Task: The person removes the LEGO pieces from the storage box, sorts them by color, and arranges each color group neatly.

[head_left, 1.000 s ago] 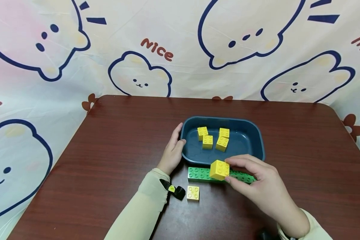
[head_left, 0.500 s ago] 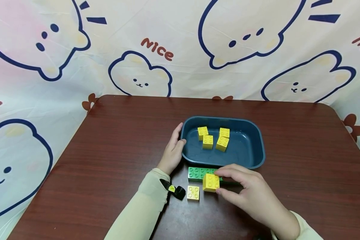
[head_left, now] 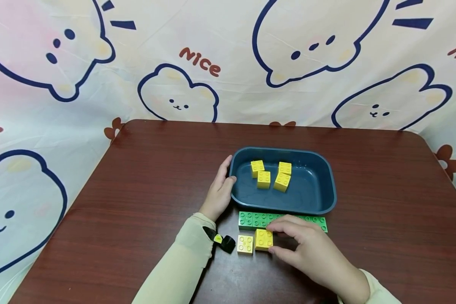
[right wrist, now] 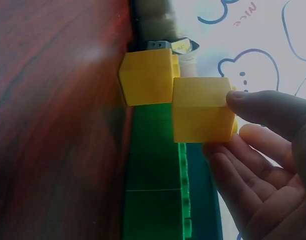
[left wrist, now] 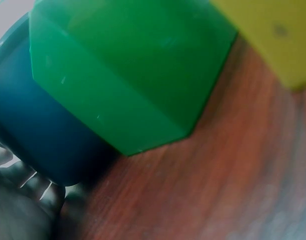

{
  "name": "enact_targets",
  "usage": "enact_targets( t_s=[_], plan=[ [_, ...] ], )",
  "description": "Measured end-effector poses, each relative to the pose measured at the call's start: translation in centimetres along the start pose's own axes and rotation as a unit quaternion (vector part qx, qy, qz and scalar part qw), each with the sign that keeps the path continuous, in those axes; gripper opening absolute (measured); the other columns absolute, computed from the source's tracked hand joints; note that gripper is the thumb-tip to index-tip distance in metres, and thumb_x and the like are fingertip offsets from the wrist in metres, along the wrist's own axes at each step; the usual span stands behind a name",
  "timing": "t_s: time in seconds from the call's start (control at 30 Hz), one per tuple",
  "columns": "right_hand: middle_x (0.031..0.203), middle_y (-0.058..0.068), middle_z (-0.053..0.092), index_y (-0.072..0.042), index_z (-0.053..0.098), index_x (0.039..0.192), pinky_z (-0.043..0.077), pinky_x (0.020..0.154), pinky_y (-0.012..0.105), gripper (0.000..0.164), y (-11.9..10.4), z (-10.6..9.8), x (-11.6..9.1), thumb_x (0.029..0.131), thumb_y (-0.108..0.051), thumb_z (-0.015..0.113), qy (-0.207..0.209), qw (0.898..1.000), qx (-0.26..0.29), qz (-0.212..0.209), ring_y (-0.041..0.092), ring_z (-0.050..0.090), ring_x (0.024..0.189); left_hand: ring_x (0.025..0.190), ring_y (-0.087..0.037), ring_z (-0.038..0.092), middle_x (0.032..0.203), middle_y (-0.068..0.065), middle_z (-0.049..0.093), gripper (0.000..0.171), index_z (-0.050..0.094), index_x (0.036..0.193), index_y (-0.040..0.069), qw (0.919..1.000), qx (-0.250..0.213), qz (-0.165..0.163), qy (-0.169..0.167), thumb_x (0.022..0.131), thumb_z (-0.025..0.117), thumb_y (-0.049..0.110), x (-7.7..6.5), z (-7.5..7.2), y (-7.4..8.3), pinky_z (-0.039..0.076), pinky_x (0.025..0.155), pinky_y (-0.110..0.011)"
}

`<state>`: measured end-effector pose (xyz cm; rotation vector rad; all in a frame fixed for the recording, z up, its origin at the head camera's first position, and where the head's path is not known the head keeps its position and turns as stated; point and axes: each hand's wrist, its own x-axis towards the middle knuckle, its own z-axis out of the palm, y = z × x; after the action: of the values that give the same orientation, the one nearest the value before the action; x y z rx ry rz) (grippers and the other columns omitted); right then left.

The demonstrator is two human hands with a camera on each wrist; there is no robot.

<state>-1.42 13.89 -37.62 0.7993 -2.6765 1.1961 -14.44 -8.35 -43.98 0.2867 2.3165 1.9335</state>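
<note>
In the head view my right hand [head_left: 308, 249] pinches a yellow toy building block [head_left: 264, 239] between thumb and fingers. The right wrist view shows this held block [right wrist: 202, 110] raised off the table, studs facing up. Just left of it, a paler yellow block [head_left: 245, 244] sits on the table. Behind both lies a row of green building blocks [head_left: 252, 220], partly covered by my right fingers. My left hand [head_left: 218, 192] rests against the left side of a dark blue tray [head_left: 315, 202], its fingers extended along the outer wall.
Several yellow blocks [head_left: 264, 180] lie inside the tray, towards its left and middle. The brown wooden table [head_left: 156, 177] meets a printed cloth [head_left: 235, 97] behind its far edge. A black wrist camera [head_left: 227, 243] sits close beside the pale yellow block.
My right hand has carried its yellow block left and nearer, from over the green row to beside the pale yellow block. The left hand and tray have stayed in place.
</note>
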Motion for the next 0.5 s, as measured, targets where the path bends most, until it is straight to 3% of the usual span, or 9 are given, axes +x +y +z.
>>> enact_targets(
  t_s=[0.5],
  plan=[
    [0.105,-0.014,0.067,-0.018,0.074,0.104,0.055,0.076,0.024,0.033,0.7,1.3,-0.1,0.075,-0.012,0.088,-0.035,0.999,-0.027,-0.007,0.006,0.063,0.090,0.149,-0.013,0.022,0.163,0.006,0.026,0.059,0.024,0.161,0.021,1.0000,-0.001,0.000,0.002,0.105,0.042,0.014,0.1,0.0,0.0,0.020,0.120,-0.047]
  ],
)
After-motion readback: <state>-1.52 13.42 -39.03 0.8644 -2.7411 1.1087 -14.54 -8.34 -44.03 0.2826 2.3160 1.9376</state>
